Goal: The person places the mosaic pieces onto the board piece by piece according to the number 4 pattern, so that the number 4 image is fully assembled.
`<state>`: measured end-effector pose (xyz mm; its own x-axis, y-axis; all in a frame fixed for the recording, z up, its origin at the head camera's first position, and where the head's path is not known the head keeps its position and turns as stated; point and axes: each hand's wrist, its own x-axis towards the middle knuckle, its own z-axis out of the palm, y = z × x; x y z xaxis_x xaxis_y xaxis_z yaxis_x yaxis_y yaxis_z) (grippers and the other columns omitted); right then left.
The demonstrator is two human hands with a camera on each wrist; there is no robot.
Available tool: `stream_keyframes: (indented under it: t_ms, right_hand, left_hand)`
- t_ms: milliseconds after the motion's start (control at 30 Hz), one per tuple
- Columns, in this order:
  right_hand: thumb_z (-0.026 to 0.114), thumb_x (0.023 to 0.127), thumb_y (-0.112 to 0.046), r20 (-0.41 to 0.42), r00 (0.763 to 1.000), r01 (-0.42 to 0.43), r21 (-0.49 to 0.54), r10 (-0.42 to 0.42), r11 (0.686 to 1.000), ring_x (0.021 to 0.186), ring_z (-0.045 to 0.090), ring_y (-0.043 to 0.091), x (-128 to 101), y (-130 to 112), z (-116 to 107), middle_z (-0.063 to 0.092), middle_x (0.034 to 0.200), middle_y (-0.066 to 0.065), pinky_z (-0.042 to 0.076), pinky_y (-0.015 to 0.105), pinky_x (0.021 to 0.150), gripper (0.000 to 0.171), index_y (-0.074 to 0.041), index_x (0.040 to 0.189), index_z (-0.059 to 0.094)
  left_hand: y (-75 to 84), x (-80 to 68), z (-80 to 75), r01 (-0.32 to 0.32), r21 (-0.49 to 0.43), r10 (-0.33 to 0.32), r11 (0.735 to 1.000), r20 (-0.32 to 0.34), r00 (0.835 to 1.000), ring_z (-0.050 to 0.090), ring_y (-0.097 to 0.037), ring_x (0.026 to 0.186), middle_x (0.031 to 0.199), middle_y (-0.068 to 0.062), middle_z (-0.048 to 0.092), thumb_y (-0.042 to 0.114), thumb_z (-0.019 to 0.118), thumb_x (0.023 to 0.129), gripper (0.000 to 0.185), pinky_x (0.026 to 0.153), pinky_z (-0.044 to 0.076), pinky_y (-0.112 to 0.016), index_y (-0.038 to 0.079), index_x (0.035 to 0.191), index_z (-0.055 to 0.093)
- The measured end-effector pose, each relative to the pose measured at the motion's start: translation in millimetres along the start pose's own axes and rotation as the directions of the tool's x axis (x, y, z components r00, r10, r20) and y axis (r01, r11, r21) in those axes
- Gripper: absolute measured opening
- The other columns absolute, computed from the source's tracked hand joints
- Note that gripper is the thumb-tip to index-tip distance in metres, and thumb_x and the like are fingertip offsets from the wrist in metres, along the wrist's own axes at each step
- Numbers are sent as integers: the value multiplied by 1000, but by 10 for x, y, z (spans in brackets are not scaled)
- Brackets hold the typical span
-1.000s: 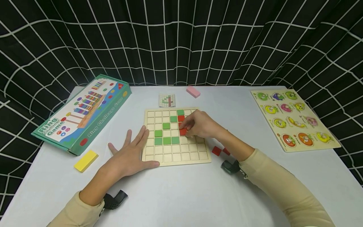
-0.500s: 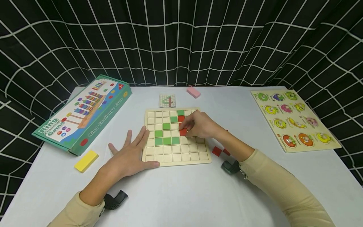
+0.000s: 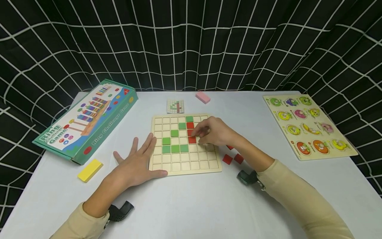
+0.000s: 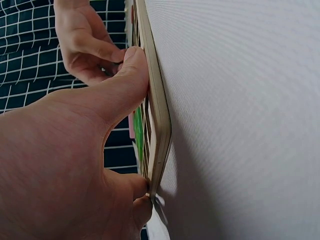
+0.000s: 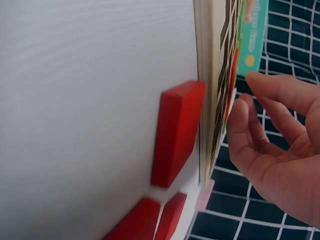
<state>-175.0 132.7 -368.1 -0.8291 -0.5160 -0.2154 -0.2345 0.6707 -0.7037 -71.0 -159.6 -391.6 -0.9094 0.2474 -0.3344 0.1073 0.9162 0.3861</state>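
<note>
1. Since a second ago the right hand [image 3: 216, 132] has slid a little to the right over the board [image 3: 185, 166], and more of the loose red tiles [image 3: 233, 158] beside the board now show; the left hand [image 3: 135, 164] has not shifted.

2. Head view – the right hand hovers low over the board's right half, fingers loosely curled, fingertips touching or just above the lowest tile of the red column [image 3: 191, 132]; whether it pinches that tile I cannot tell. That column stands just right of the green tiles [image 3: 175, 148], which form a diagonal and a short row. The left hand lies flat and spread, fingers straight, on the table [image 3: 191, 205] against the board's left edge, its thumb along the near corner. Farther off: a game box [image 3: 86, 121] at the left, a yellow block [image 3: 90, 170] near it, a pink block [image 3: 203, 97] and a small card [image 3: 175, 106] beyond the board, a fruit puzzle [image 3: 308, 124] at the right.

3. Left wrist view – the left hand [image 4: 75, 165] presses on the board [image 4: 159, 125], thumb laid over its edge; the right hand [image 4: 85, 45] shows beyond.

4. Right wrist view – the right hand [image 5: 280, 150] is half open with fingers bent, holding nothing visible, close over the board [image 5: 207, 100]; red tiles [image 5: 177, 132] lie on the table just beside the board's edge.
</note>
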Motion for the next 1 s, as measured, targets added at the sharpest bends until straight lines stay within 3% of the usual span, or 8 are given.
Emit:
stream_keyframes:
  t_ms: [267, 500, 767, 1000]
  right_hand:
    - [76, 86, 3, -22, 998, 63, 6, -63, 998, 89, 66, 20, -182, 143, -122, 77, 102, 6, 56, 31, 79, 25, -10, 108, 81]
    - [75, 88, 1, -39, 999, -23, 10, 23, 1000, 91, 62, 25, -373, 278, -229, 74, 103, 7, 52, 30, 58, 24, -13, 106, 81]
    - [75, 85, 5, -62, 997, -48, -7, 47, 999, 93, 62, 25, -560, 442, -328, 72, 100, 9, 59, 31, 79, 26, -12, 105, 81]
    - [75, 81, 11, -69, 997, -46, -53, 43, 998, 93, 63, 26, -678, 550, -396, 75, 99, 7, 58, 30, 80, 30, -11, 102, 81]
  left_hand:
    - [-1, 1, 4, -5, -10, 5, 1000, -2, 1000, -6, -54, 158, 178, -4, -2, 78, 70, 81, 124, 94, -8, -96, 13, 169, 11]
    - [-7, -4, 0, -6, -7, 6, 1000, -6, 1000, -7, -54, 158, 178, -3, -3, 79, 69, 81, 124, 94, -9, -96, 14, 169, 10]
    - [-3, -8, 3, -10, -5, 10, 1000, -5, 1000, -7, -54, 158, 177, -3, -3, 80, 68, 81, 124, 93, -8, -96, 14, 169, 9]
    - [3, -5, -1, -13, -8, 13, 1000, -6, 1000, -6, -54, 158, 178, -3, -2, 80, 68, 81, 124, 93, -9, -96, 14, 169, 10]
